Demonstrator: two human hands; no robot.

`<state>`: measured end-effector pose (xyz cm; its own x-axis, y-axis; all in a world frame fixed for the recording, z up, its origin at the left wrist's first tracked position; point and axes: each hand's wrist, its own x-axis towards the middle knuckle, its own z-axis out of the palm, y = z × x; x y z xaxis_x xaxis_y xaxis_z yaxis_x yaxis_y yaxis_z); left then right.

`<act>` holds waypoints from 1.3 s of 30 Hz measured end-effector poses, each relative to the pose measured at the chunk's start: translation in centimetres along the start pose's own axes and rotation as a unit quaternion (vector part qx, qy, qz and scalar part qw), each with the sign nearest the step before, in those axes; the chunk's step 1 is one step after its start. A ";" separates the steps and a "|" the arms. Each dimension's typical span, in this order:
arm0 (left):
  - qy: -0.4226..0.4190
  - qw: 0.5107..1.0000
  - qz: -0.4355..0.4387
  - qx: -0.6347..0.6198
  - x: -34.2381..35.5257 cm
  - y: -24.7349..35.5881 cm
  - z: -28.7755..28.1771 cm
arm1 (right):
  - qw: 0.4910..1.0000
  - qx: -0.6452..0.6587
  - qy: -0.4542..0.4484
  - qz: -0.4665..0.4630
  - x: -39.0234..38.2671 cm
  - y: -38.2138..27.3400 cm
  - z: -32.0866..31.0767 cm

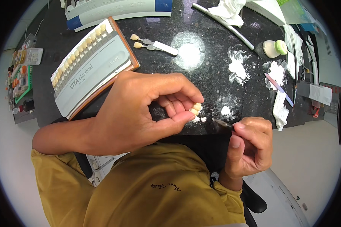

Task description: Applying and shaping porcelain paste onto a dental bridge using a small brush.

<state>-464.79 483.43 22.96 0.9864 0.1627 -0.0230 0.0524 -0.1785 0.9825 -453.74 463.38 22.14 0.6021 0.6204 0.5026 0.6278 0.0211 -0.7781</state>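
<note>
My left hand pinches a small tooth-coloured dental bridge between thumb and index finger, above the table's near edge. Its other fingers curl behind. To the right, my right hand grips a slim tool with a dark handle and a pointed metal tip. The tip points left toward the bridge, and a gap separates them. Small white lumps lie just under the bridge. Another white lump sits on the dark tabletop beyond the tool's tip.
A tooth shade guide lies left of my left hand, with loose shade tabs beyond it. White powder spreads at the right, near a green-capped jar, a purple-handled tool and crumpled tissue. A long grey rod lies farther back.
</note>
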 end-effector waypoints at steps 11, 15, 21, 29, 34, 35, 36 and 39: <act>0.006 1.000 0.016 0.006 0.0 -0.4 0.1 | 0.998 -0.026 0.003 -0.055 0.6 0.9 1.6; 0.005 1.000 0.013 -0.002 0.0 -0.3 0.0 | 0.998 -0.025 -0.009 -0.059 0.7 0.9 1.6; 0.006 1.000 0.019 -0.002 0.0 -0.3 0.1 | 0.998 -0.028 -0.018 -0.054 0.7 0.9 1.7; 0.006 1.000 0.018 -0.009 0.0 -0.3 0.1 | 0.997 -0.032 -0.026 -0.058 0.8 0.9 1.6; 0.008 1.000 0.021 -0.007 0.0 -0.4 0.1 | 0.998 -0.027 -0.018 -0.054 0.7 0.9 1.6; 0.008 1.000 0.021 -0.007 0.0 -0.4 0.1 | 0.998 -0.030 -0.016 -0.054 0.7 0.9 1.6; 0.008 1.000 0.022 -0.008 0.0 -0.4 0.1 | 0.998 -0.032 -0.014 -0.053 0.7 0.9 1.6; 0.007 1.000 0.022 -0.010 0.0 -0.4 0.1 | 0.998 -0.029 -0.023 -0.052 0.7 0.9 1.6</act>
<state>-464.82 483.43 22.55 0.9856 0.1677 0.0231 0.0051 -0.1657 0.9862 -453.54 465.07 21.24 0.5104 0.6521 0.5606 0.7136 0.0426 -0.6993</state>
